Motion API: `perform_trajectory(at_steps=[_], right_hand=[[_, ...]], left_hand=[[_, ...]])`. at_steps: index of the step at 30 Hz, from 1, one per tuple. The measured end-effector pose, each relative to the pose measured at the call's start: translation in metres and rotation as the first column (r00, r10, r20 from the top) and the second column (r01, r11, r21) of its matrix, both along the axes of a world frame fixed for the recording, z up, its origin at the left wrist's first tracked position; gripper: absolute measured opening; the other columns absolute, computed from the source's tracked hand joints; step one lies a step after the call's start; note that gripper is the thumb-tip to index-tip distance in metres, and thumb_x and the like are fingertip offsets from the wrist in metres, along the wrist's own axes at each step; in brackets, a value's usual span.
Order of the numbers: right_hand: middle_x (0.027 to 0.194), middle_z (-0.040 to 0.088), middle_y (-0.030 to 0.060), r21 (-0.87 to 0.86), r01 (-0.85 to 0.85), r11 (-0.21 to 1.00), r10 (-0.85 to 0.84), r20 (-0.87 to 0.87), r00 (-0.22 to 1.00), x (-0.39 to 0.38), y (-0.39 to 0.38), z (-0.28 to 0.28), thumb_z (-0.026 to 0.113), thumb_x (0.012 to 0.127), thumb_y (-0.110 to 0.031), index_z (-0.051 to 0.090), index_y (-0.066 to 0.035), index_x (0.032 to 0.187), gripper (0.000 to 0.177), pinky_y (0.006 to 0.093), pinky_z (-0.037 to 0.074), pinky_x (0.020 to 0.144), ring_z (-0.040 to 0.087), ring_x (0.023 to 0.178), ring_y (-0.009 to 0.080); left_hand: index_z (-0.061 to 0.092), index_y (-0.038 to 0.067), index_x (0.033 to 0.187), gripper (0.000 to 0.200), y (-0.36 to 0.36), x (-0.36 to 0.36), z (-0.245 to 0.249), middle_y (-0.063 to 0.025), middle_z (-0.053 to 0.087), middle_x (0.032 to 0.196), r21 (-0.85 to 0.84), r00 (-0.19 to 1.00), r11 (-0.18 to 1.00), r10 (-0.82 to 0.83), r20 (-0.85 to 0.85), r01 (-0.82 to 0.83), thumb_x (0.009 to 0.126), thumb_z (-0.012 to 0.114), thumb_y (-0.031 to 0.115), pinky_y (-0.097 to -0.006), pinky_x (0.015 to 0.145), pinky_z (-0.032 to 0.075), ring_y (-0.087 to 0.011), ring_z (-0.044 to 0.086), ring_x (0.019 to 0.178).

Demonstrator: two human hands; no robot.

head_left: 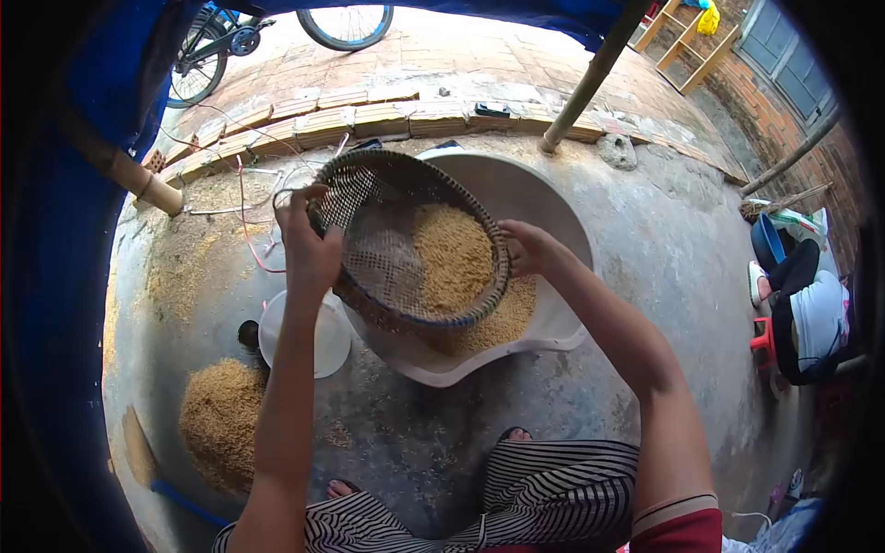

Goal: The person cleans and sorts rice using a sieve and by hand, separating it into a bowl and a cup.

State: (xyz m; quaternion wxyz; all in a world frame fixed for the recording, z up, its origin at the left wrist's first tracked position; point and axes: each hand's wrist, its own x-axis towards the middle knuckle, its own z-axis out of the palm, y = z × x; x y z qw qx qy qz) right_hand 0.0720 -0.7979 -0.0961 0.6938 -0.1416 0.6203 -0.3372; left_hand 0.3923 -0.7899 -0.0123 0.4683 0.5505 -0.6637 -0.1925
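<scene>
My left hand (312, 241) grips the left rim of a round woven sieve (376, 263), fingers curled over its edge. On the opposite rim, my right hand (522, 247) is closed around the edge, its fingertips partly hidden. The sieve is tilted, and golden unhusked grain (454, 258) lies heaped toward its right side. Beneath it stands a large pale basin (564, 207) with more grain (502, 318) inside. A round whitish bucket (323, 341) sits left of the basin, partly behind my left forearm.
A grain pile (219, 415) lies on the concrete floor at left, near a small dark cup (248, 334). Bamboo poles (585, 92) and a low brick edge (378, 120) stand beyond. A bicycle (207, 55) is far left; another person (816, 318) sits at right.
</scene>
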Motion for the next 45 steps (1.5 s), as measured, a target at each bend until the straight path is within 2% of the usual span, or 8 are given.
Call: perform_trajectory(at_steps=[9,14,21,26,30,38,42,45], right_hand=[[0.089,0.056,0.013,0.042,0.09,0.995,-0.088,-0.051,0.995,0.028,0.025,0.047,0.047,0.085,-0.015,0.052,-0.003,0.101,0.021,0.0357,0.047,0.076,0.055,0.084,0.02],[0.085,0.054,0.0105,-0.226,0.034,0.974,-0.05,-0.065,0.997,-0.007,-0.013,-0.016,0.046,0.086,-0.015,0.052,-0.001,0.099,0.02,0.0361,0.049,0.072,0.056,0.073,0.0207],[0.08,0.052,0.0095,0.069,0.06,0.996,-0.058,-0.042,0.997,-0.005,0.006,-0.005,0.049,0.083,-0.015,0.051,0.001,0.089,0.017,0.0415,0.047,0.07,0.052,0.067,0.0234],[0.077,0.053,0.01,-0.267,0.148,0.952,-0.17,-0.063,0.983,-0.01,-0.004,-0.022,0.051,0.081,-0.009,0.053,0.002,0.088,0.014,0.0366,0.05,0.061,0.056,0.066,0.0226],[0.079,0.053,0.0111,-0.045,0.175,0.984,-0.177,-0.055,0.983,-0.008,0.001,-0.025,0.05,0.083,-0.015,0.053,0.004,0.091,0.021,0.0459,0.048,0.063,0.057,0.066,0.0247],[0.082,0.052,0.0149,-0.195,0.075,0.978,-0.118,-0.22,0.968,-0.019,-0.02,-0.054,0.047,0.082,-0.011,0.051,0.006,0.095,0.022,0.0468,0.048,0.064,0.057,0.072,0.0271],[0.084,0.054,0.0154,-0.028,0.092,0.995,-0.092,0.003,0.996,-0.006,0.006,-0.015,0.049,0.08,-0.01,0.048,0.005,0.102,0.026,0.0456,0.048,0.067,0.058,0.078,0.0285],[0.088,0.055,0.0175,-0.129,0.077,0.989,-0.105,-0.232,0.967,0.007,0.004,0.014,0.052,0.08,-0.012,0.049,0.004,0.102,0.027,0.0448,0.049,0.068,0.059,0.08,0.0265]], left_hand=[[0.049,0.006,0.111,0.048,0.018,-0.017,0.009,-0.01,0.043,0.098,-0.23,0.994,0.967,-0.104,0.015,0.105,0.065,0.049,-0.006,-0.0332,0.08,0.039,-0.023,0.045,0.089],[0.048,0.008,0.109,0.048,0.008,-0.031,-0.013,-0.0161,0.034,0.101,-0.137,0.998,0.989,-0.061,0.003,0.061,0.065,0.047,-0.01,-0.0363,0.08,0.04,-0.031,0.044,0.094],[0.05,0.008,0.109,0.047,0.009,-0.006,-0.008,-0.0133,0.039,0.098,-0.101,0.991,0.99,-0.109,-0.081,0.101,0.065,0.047,-0.009,-0.0349,0.081,0.039,-0.0273,0.046,0.091],[0.049,0.009,0.107,0.047,0.024,-0.04,-0.015,-0.0147,0.036,0.099,-0.171,0.997,0.982,-0.075,0.036,0.08,0.064,0.047,-0.01,-0.0371,0.082,0.04,-0.0294,0.045,0.094],[0.049,0.009,0.107,0.047,0.035,-0.025,-0.004,-0.0153,0.036,0.099,-0.158,0.988,0.976,-0.144,0.057,0.151,0.064,0.048,-0.01,-0.0364,0.08,0.041,-0.0306,0.045,0.094],[0.048,0.009,0.11,0.049,0.031,-0.043,-0.016,-0.017,0.035,0.101,-0.165,0.99,0.978,-0.112,0.09,0.126,0.064,0.047,-0.009,-0.0358,0.076,0.042,-0.031,0.044,0.094],[0.049,0.009,0.109,0.047,0.03,-0.016,-0.01,-0.0158,0.035,0.101,-0.246,0.991,0.96,-0.124,0.058,0.134,0.065,0.047,-0.008,-0.0361,0.076,0.042,-0.0295,0.044,0.092],[0.048,0.009,0.109,0.047,0.01,-0.006,0.001,-0.0163,0.035,0.1,-0.027,0.997,0.998,-0.057,-0.046,0.056,0.065,0.047,-0.008,-0.0368,0.077,0.041,-0.0292,0.045,0.09]])
